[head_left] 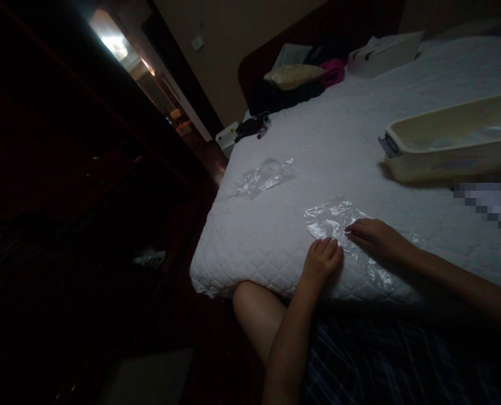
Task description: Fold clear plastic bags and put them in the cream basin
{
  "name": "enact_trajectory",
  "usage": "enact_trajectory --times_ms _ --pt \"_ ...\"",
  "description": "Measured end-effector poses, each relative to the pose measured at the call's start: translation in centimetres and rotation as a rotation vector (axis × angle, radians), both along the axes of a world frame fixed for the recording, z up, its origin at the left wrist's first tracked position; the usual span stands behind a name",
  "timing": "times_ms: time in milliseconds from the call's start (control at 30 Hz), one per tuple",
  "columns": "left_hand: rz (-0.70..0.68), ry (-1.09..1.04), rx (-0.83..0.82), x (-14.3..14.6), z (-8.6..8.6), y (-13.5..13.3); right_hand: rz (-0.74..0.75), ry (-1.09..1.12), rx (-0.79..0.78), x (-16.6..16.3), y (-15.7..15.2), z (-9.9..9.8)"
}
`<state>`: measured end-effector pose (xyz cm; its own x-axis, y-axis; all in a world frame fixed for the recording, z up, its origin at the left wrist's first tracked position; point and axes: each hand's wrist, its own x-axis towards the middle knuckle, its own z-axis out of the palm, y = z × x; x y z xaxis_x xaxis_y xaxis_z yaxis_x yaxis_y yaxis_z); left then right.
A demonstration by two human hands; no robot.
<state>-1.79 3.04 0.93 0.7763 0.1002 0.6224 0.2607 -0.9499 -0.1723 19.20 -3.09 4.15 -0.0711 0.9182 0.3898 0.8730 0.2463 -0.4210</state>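
The clear plastic bag [326,220] runs slantwise beneath the right hand [375,238], the left hand [323,261] at its near edge; fingers close together, whether pinching I cannot tell.

Glossy plastic film [328,216], quilted cloth bedcover [267,236]

Under and beyond the left hand [321,262], a white quilted bed [271,230] meets a dark headboard [250,63]; far off, leftward of that hand, a bright doorway [159,79] breaks the gloom.

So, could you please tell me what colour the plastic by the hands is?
The plastic is clear with whitish glints; the head view shows it.
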Motion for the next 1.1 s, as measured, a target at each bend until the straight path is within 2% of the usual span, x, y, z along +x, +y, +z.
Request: enact_trajectory --times_ms 167,467,633,800,1100 --pt "-0.039 0.088 -0.027 0.6 -0.2 -1.4 0.061 0.031 0.082 1.2 -1.5 0.1" --pt "-0.061 0.135 -0.065 1.0 -0.3 -1.5 0.186 -0.188 0.099 2.3 -5.9 -1.7" --pt "-0.041 0.15 -0.092 1.0 -0.7 -1.6 0.226 -0.269 0.13 2.3 -5.7 -2.2" --pt "-0.046 0.24 -0.117 0.9 -1.3 -1.6 0.25 -0.253 0.18 2.5 -5.2 -2.8" --pt "-0.073 0.108 -0.153 0.9 -1.5 -1.7 0.128 -0.132 0.089 0.6 -5.1 -1.2"
